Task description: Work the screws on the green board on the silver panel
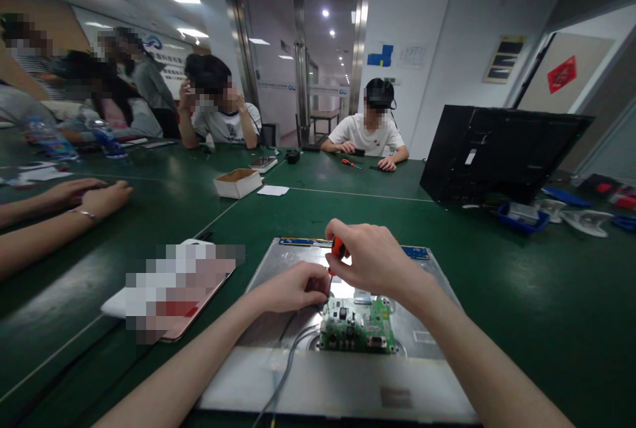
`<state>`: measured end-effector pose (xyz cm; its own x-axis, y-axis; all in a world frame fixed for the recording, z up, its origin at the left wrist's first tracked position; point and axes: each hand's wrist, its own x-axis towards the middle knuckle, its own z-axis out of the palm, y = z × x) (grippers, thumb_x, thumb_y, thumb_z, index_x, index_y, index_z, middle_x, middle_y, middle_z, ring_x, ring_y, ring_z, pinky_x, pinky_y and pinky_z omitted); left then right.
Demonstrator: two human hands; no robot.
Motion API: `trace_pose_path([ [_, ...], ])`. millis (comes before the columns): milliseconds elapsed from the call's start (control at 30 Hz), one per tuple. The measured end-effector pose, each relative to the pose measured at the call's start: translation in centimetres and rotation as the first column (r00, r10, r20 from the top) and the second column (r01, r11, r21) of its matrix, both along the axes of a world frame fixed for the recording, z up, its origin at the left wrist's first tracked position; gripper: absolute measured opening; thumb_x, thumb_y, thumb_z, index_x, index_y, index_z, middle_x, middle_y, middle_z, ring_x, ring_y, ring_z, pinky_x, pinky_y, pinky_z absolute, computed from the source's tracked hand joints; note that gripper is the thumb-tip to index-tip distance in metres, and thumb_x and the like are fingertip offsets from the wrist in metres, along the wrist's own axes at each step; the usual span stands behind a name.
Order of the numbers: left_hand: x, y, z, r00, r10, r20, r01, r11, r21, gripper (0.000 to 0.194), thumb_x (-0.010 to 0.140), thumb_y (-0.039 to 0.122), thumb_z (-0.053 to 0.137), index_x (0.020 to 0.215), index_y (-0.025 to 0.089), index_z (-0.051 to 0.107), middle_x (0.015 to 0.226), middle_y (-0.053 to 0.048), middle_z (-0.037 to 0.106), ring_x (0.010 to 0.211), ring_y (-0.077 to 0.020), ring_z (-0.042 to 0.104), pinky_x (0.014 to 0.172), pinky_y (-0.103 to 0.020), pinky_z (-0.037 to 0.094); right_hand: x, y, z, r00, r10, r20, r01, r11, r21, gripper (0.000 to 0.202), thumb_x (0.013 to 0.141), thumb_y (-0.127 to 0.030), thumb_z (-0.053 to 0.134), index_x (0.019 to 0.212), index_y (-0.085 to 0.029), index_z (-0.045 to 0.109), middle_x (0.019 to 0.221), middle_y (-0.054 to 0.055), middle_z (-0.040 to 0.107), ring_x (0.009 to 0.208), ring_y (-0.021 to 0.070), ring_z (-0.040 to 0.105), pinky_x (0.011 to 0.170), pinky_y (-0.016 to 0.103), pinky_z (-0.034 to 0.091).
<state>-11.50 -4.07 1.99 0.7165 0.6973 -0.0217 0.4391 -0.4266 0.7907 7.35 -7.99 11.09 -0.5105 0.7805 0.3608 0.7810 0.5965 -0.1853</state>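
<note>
An orange-and-black screwdriver [338, 247] stands nearly upright, with my right hand [375, 257] closed round its handle. Its shaft points down at the upper left corner of a green circuit board [356, 326]. Right beside the shaft, my left hand [299, 284] has its fingers pinched together; what they hold, if anything, is hidden. The board sits on the silvery back of a flat display panel [422, 292], which lies on the green table. Grey cables [287, 368] run from the board's left side toward the panel's near edge.
A phone [209, 299] and white papers lie left of the panel. Farther back are a small open box [238, 183] and another screwdriver [350, 163]. A large black monitor [507, 153] and a blue tray [523, 217] stand right. Other people sit around the table; someone's forearms [64, 222] rest at left.
</note>
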Motion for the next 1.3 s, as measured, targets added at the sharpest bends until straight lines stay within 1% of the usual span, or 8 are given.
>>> trace_pose_path([
  [233,-0.13,0.0,-0.22,1.0,0.011,-0.016,-0.012,1.0,-0.008,0.008,0.072,0.023,0.062,0.074,0.017,0.058,0.064,0.003,0.054,0.06,-0.0134,0.049,0.055,-0.022,0.038,0.17,-0.15,0.17,1.0,0.022,0.006,-0.022,1.0,0.005,0.021,0.078,-0.024,0.055,0.099,-0.022,0.052,0.081,0.0,0.069,0.066,0.0146,0.057,0.053,0.026,0.022],
  [433,-0.31,0.38,-0.64,1.0,-0.007,-0.018,0.007,1.0,-0.025,0.01,0.074,0.025,0.063,0.076,0.016,0.058,0.066,0.002,0.056,0.062,-0.0144,0.051,0.056,-0.023,0.039,0.13,-0.15,0.23,1.0,0.018,0.011,-0.018,1.0,0.005,0.02,0.08,-0.024,0.055,0.099,-0.022,0.051,0.081,0.0,0.068,0.066,0.0148,0.056,0.053,0.027,0.023],
  [600,-0.36,0.41,-0.65,1.0,-0.015,-0.008,0.015,0.999,-0.038,0.011,0.076,0.026,0.062,0.078,0.016,0.059,0.069,0.001,0.058,0.063,-0.0152,0.053,0.058,-0.024,0.039,0.16,-0.09,0.23,1.0,0.027,0.004,-0.028,1.0,0.014,0.02,0.079,-0.024,0.055,0.099,-0.022,0.052,0.081,0.0,0.068,0.066,0.0148,0.056,0.054,0.027,0.023],
  [767,-0.32,0.37,-0.63,1.0,-0.016,-0.016,0.016,0.999,-0.049,0.009,0.074,0.024,0.061,0.076,0.016,0.058,0.068,0.001,0.058,0.063,-0.0155,0.053,0.058,-0.025,0.039,0.15,-0.13,0.16,1.0,0.023,0.01,-0.023,1.0,0.015,0.019,0.079,-0.024,0.055,0.098,-0.021,0.052,0.081,0.001,0.069,0.065,0.0148,0.055,0.053,0.026,0.022],
  [1000,-0.32,0.47,-0.42,0.999,-0.024,-0.024,0.023,0.999,-0.04,0.007,0.073,0.023,0.062,0.072,0.016,0.059,0.066,0.002,0.058,0.062,-0.0146,0.053,0.058,-0.024,0.039,0.07,-0.05,0.06,1.0,0.019,0.019,-0.019,1.0,-0.007,0.018,0.081,-0.025,0.055,0.098,-0.021,0.052,0.081,0.001,0.068,0.066,0.0151,0.056,0.053,0.026,0.021],
  [1300,-0.13,0.11,0.3,0.999,-0.026,-0.035,0.026,0.999,-0.02,0.006,0.073,0.022,0.062,0.071,0.017,0.062,0.065,0.001,0.06,0.063,-0.0153,0.053,0.058,-0.024,0.04,0.03,0.21,-0.11,1.0,-0.01,0.027,0.01,1.0,0.013,0.015,0.085,-0.027,0.055,0.098,-0.022,0.052,0.078,0.0,0.069,0.063,0.0144,0.056,0.052,0.026,0.02],
])
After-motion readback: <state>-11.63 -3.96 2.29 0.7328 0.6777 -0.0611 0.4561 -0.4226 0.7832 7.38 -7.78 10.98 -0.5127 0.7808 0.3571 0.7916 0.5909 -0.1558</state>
